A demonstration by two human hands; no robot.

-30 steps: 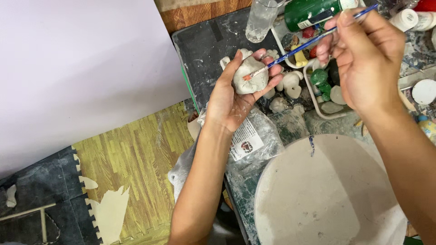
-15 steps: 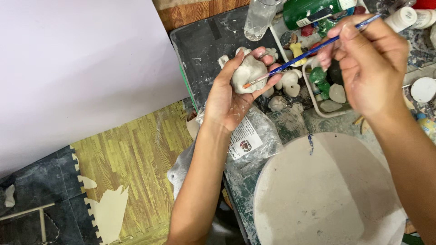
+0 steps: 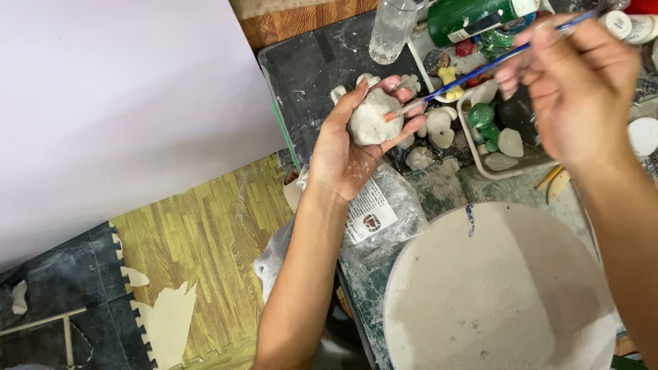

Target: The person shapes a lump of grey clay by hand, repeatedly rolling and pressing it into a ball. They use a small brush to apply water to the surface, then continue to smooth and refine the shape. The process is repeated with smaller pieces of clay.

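The fingers [image 3: 401,85] of the left hand [image 3: 343,154] curl around a lumpy pale clay piece [image 3: 372,118], cupped palm-up near the upper middle of the frame; the fingers [image 3: 548,51] of the right hand [image 3: 582,89] pinch a thin blue-handled brush [image 3: 480,68] at upper right. Since a second ago the clay piece has been turned a little in the palm and the brush tip now rests on its right flank, so the brushing has moved to a fresh patch. Largest is the round, chalky, dust-matted board [image 3: 493,294] at lower right. Then the dark, smeared worktop [image 3: 308,68]. Then a crinkled clear plastic bag [image 3: 384,212] with a label. Then a shallow white tray [image 3: 507,171] holding smooth green and white pebbly shapes. Then a glossy green bottle [image 3: 473,17] and a clear ribbed one [image 3: 392,27].
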